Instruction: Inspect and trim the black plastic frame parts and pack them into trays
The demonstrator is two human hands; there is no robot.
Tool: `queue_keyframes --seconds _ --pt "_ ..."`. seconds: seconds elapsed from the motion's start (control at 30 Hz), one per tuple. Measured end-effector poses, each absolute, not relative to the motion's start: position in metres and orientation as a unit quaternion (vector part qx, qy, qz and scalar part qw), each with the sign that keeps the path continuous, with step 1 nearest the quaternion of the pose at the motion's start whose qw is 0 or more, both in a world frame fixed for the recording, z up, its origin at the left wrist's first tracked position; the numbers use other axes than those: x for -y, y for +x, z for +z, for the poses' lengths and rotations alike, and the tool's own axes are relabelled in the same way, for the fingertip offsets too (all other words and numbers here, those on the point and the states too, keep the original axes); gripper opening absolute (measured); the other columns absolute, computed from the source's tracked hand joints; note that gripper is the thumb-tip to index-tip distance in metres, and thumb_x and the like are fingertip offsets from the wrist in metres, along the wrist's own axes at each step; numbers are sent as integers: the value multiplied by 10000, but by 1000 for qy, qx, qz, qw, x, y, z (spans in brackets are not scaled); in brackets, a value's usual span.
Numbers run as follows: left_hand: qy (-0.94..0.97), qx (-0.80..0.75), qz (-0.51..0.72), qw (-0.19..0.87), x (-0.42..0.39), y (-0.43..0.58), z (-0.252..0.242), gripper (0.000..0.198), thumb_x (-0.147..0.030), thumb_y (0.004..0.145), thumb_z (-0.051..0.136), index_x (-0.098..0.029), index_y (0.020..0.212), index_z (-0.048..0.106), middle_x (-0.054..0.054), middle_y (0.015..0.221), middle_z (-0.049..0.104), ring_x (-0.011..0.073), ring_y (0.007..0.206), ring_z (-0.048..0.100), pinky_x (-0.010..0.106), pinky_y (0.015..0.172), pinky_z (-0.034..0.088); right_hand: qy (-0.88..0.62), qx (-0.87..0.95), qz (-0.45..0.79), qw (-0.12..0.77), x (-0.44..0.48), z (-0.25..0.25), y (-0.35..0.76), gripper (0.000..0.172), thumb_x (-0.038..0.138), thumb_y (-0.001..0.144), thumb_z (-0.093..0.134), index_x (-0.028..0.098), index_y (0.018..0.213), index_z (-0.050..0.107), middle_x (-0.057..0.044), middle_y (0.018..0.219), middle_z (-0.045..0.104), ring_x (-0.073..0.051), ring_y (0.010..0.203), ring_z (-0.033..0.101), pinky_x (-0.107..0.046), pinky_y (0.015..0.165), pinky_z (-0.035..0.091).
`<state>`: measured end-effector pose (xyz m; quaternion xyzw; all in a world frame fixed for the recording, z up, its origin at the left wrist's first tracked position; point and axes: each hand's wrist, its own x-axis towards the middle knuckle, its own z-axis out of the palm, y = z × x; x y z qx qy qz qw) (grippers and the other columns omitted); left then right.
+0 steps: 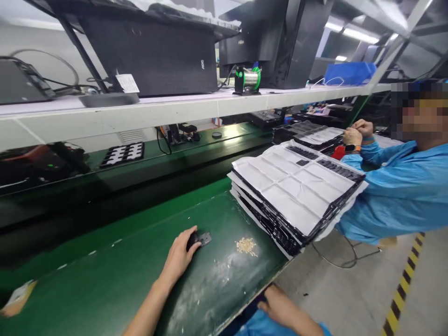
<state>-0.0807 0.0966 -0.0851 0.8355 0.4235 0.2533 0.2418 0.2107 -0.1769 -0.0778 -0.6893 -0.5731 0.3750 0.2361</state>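
On the green bench, my left hand (180,255) is closed around one end of a small flat black part (205,239) with holes in it. The rest of that part sticks out past the fingertips and lies low at the bench surface. To its right is a loose pile of tiny tan pieces (246,246), too small to name. My right hand (278,304) is below the front edge of the bench, near my blue clothing. Its thumb shows, but the other fingers are mostly hidden, so whether it holds anything is unclear.
A tall stack of black trays with white sheets (290,182) stands at the bench's right end. Beyond it sits a co-worker in a blue coat (395,186), hands raised together. A shelf (175,106) with monitors and a solder wire spool (251,79) crosses above.
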Motion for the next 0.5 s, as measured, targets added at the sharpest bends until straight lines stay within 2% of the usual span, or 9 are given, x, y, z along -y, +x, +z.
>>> queue_keyframes --seconds 0.07,0.13,0.23,0.37,0.5 --pt "835 -441 242 221 -93 -92 -86 545 -513 962 605 -229 1427 595 153 1436 671 354 1327 630 525 1181 465 -709 559 382 197 188 -83 232 172 169 909 776 166 1078 744 -115 1159 747 -330 1125 717 -541 1013 580" --pt "830 -475 234 174 -88 -103 -90 586 -579 937 596 -214 1395 610 173 1444 648 390 1335 601 562 1169 458 -720 549 385 180 203 -78 249 175 109 860 735 169 1023 751 -129 1133 758 -366 1156 707 -561 1053 547" --pt "809 -533 222 114 -79 -111 -92 573 -641 936 516 -192 1253 680 191 1351 667 431 1266 591 613 1100 476 -708 555 392 194 213 -56 252 213 158 890 687 203 1086 756 -111 1186 766 -333 1197 703 -486 1085 536" --pt "771 -560 265 146 -70 -109 -85 513 -649 886 544 -183 1026 706 197 1132 687 425 1105 612 628 1030 499 -620 613 428 240 188 -18 211 233 219 917 730 226 1146 773 -81 1222 776 -279 1221 702 -386 1112 516" --pt "748 -584 268 169 -68 -103 -79 414 -546 866 665 -175 1050 663 155 1003 676 378 984 635 567 923 551 -507 679 438 301 146 9 163 194 201 949 732 208 1138 779 -81 1136 790 -249 1106 734 -351 1044 543"
